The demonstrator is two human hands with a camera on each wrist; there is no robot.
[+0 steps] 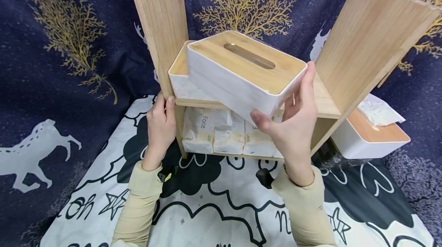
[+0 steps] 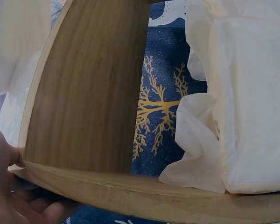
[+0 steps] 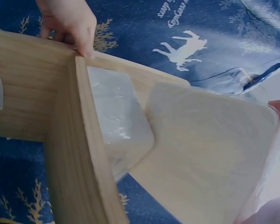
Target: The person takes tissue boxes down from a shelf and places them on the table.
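Note:
My right hand (image 1: 297, 132) grips a white tissue box (image 1: 228, 86) by its right end, thumb on the front side and fingers at the far side. The box has a wooden lid with a long slot and is tilted above the shelf board. Behind its left end, a second tissue box (image 1: 180, 86) sits on the board against the left upright. My left hand (image 1: 161, 128) holds the wooden shelf (image 1: 162, 28) at the joint of that upright and the board; in the left wrist view its fingers (image 2: 56, 210) curl round the wood edge. The right wrist view shows the held box's underside (image 3: 205, 154).
Several soft tissue packs (image 1: 200, 126) stand in the lower compartment. A tall right upright (image 1: 373, 43) leans outward. Beyond it another wood-lidded box (image 1: 373, 143) carries a white pack (image 1: 380, 111). A patterned cloth (image 1: 207, 224) covers the surface; a dark blue drape (image 1: 103, 1) hangs behind.

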